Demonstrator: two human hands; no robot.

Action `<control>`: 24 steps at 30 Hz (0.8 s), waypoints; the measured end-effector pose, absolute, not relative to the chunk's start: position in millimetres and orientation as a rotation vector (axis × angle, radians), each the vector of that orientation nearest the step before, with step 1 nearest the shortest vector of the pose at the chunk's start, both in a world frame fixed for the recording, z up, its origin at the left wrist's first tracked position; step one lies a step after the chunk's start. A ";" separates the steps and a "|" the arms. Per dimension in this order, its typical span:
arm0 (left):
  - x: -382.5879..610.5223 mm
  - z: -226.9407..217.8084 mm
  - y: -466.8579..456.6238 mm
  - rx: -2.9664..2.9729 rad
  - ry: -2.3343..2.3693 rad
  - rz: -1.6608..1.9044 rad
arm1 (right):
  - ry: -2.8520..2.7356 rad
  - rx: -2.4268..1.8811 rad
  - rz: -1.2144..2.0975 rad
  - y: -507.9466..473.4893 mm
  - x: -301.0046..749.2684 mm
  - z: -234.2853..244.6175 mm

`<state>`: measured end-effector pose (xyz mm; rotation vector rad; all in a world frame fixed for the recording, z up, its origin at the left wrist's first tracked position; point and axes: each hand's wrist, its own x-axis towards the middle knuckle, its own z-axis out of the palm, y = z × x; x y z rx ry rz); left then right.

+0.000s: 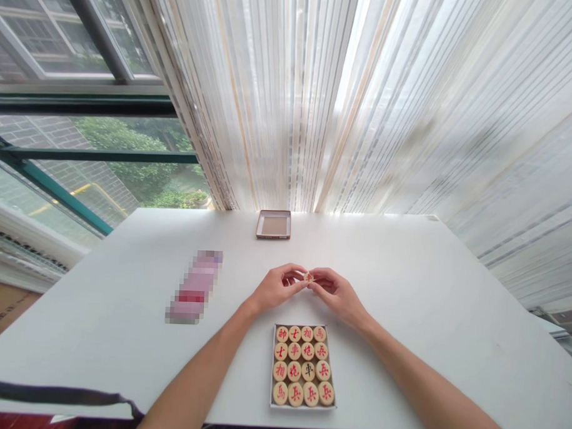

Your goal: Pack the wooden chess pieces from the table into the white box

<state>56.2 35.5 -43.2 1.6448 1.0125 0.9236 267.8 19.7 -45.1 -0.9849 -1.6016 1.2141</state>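
My left hand (276, 288) and my right hand (337, 295) meet above the white table (405, 294), both pinching one round wooden chess piece (308, 277) with a red character. Their fingers are curled around it from either side. Just nearer to me lies a shallow square box (272, 364) filled with several round wooden chess pieces (303, 365), most marked in red and one in black.
A box lid (273, 225) lies upturned at the table's far edge by the striped curtain (365, 98). A pink, blurred flat object (195, 286) lies to the left. A dark strap (54, 394) crosses the near left edge. A window (82, 138) is at left.
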 end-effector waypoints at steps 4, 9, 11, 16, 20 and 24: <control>56.1 -41.6 34.0 1.651 1.028 0.929 | -1.602 -1.001 1.221 19.8 267.9 -45.5; 54.9 -40.9 33.9 1.659 1.040 0.914 | -1.596 -1.015 1.228 20.1 266.9 -47.2; 54.6 -40.7 33.8 1.660 1.038 0.910 | -1.594 -1.017 1.232 19.9 266.5 -47.0; 54.5 -39.4 32.8 1.655 1.037 0.906 | -1.600 -1.024 1.215 19.1 266.0 -43.9; 54.6 -37.4 32.1 1.644 1.039 0.913 | -1.598 -1.022 1.210 18.8 265.9 -42.6; 54.7 -36.8 31.7 1.627 1.041 0.924 | -1.583 -1.035 1.235 18.2 266.6 -43.2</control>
